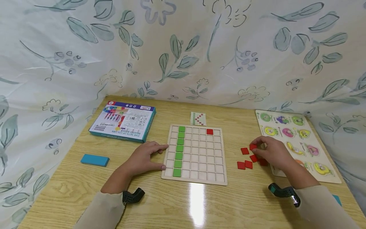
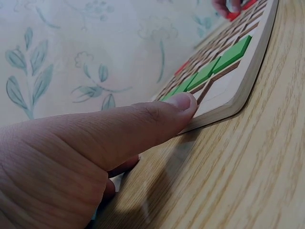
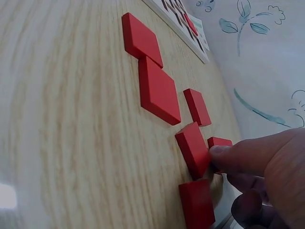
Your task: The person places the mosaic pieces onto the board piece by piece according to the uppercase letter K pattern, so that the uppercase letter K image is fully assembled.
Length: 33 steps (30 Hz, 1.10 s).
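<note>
My left hand (image 1: 144, 159) lies at the left edge of a wooden grid board (image 1: 194, 180), its thumb and index fingertip touching the rim. Green square tiles (image 1: 179, 148) fill most of the board's second column, and one red tile (image 1: 210, 131) sits in the top row toward the right. Over a loose group of red square tiles (image 1: 245, 151) on the table, my right hand (image 1: 274, 154) pinches one red tile (image 3: 220, 141) between thumb and fingers. Part of that tile is hidden behind the thumb in the right wrist view.
Behind the board lies a small pattern card (image 1: 198, 119). A cardboard game box (image 1: 125, 122) and a blue block (image 1: 95, 160) are on the left. To the right, a fruit and vegetable picture board (image 1: 286, 143) reaches under my right hand. Floral fabric (image 1: 183, 47) hangs along the table's back.
</note>
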Each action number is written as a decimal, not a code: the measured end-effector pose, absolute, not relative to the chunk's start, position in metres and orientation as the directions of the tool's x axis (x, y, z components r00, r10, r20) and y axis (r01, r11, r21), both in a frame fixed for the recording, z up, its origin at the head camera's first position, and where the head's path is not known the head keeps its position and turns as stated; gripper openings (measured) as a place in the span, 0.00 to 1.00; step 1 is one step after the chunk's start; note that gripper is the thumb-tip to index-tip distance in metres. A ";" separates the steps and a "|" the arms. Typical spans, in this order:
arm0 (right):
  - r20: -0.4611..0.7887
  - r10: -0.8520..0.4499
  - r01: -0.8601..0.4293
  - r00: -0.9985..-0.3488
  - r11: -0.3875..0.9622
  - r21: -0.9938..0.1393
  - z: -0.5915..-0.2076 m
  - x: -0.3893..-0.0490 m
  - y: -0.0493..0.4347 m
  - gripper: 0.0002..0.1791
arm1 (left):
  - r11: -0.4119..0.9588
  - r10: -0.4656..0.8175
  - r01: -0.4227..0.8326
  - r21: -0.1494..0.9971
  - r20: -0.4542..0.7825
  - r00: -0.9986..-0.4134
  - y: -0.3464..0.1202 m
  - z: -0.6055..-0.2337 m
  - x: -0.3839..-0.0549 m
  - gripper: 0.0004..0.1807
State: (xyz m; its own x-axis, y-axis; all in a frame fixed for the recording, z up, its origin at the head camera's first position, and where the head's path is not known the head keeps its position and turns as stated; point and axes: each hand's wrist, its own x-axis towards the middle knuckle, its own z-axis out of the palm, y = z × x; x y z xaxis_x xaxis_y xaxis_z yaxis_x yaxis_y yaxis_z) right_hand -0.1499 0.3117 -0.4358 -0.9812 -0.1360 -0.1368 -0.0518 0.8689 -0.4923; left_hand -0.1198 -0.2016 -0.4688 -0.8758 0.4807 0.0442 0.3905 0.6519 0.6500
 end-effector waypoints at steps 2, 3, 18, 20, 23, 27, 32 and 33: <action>-0.141 -0.124 -0.036 -0.982 0.859 -0.510 -0.435 -0.150 0.311 0.15 | 0.651 0.481 0.391 0.650 0.045 -0.876 -0.202 -0.469 -0.120 0.43; -0.139 -0.119 -0.031 -0.983 0.856 -0.516 -0.435 -0.150 0.310 0.14 | 0.652 0.481 0.391 0.649 0.045 -0.876 -0.202 -0.469 -0.120 0.43; -0.047 -0.129 -0.083 -0.990 0.834 -0.545 -0.430 -0.160 0.305 0.06 | 0.654 0.483 0.395 0.645 0.046 -0.874 -0.202 -0.470 -0.121 0.42; -0.073 -0.116 -0.053 -0.991 0.817 -0.575 -0.430 -0.163 0.301 0.08 | 0.654 0.485 0.397 0.644 0.046 -0.873 -0.202 -0.470 -0.121 0.43; -0.080 -0.124 -0.051 -0.989 0.798 -0.600 -0.429 -0.168 0.293 0.08 | 0.651 0.487 0.399 0.646 0.048 -0.872 -0.202 -0.469 -0.121 0.42; -0.074 -0.153 -0.078 -0.985 0.791 -0.607 -0.429 -0.174 0.280 0.07 | 0.652 0.485 0.394 0.648 0.043 -0.873 -0.202 -0.468 -0.121 0.42; -0.106 -0.168 -0.065 -0.980 0.774 -0.630 -0.425 -0.182 0.261 0.07 | 0.653 0.484 0.389 0.650 0.037 -0.874 -0.202 -0.468 -0.120 0.43; -0.109 -0.172 -0.065 -0.979 0.770 -0.635 -0.424 -0.184 0.257 0.07 | 0.654 0.484 0.388 0.649 0.036 -0.874 -0.202 -0.468 -0.120 0.43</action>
State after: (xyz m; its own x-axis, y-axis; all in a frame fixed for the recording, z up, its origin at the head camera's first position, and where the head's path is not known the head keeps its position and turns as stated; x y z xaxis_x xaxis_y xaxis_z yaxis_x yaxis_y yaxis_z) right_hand -0.1838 0.2575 -0.4240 -0.9790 -0.1724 -0.1089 -0.0648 0.7695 -0.6353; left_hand -0.1204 -0.2020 -0.4681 -0.8744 0.4838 0.0361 0.3884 0.6537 0.6494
